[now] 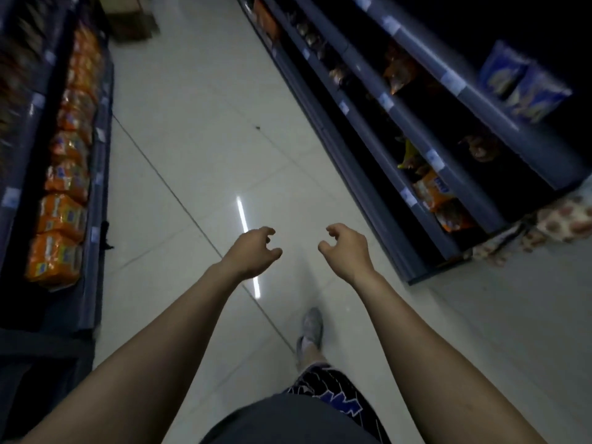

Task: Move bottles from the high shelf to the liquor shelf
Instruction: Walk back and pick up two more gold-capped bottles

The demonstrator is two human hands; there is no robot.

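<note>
Both my arms reach forward over a pale tiled aisle floor [198, 129]. My left hand [253, 251] hangs with its fingers loosely curled and apart, holding nothing. My right hand [346, 248] mirrors it a short gap to the right, fingers also curled and apart, empty. No bottle, high shelf or liquor shelf shows in this view.
A dark blue shelf unit [96, 193] with orange snack packs [61, 219] runs along the left. Another dark shelf unit [400, 200] with snack bags and blue packs [525, 88] runs along the right. A cardboard box [131, 17] stands far ahead. My grey shoe [310, 328] steps on the floor.
</note>
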